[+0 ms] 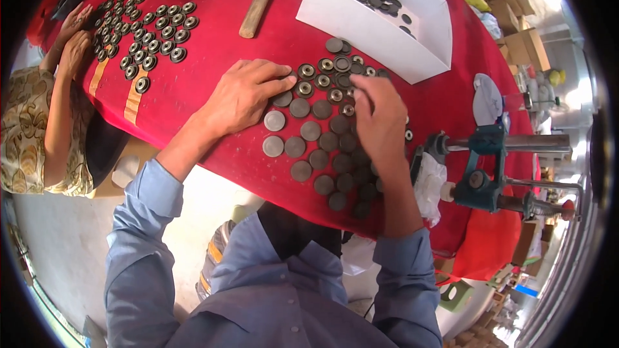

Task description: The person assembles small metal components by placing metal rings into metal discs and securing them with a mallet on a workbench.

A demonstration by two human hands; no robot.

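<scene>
Dark round metal discs (310,131), several of them plain side up, lie spread on the red cloth in front of me. Beyond them sit round metal caps (324,81) with raised centre rings, some touching one another. My left hand (244,93) rests at the left edge of the group. Its thumb and index finger are pinched together just above a disc (284,98); whatever is between them is too small to make out. My right hand (383,113) reaches over the right side, thumb and fingertips slightly apart near the caps. Its palm and wrist hide some discs.
An open white box (387,38) holding dark discs stands behind. To the right is a green hand press (483,171) beside white crumpled plastic (429,187). A wooden-handled tool (263,1) lies further back. More ringed caps (151,45) cover the left, near another person's hands (74,42).
</scene>
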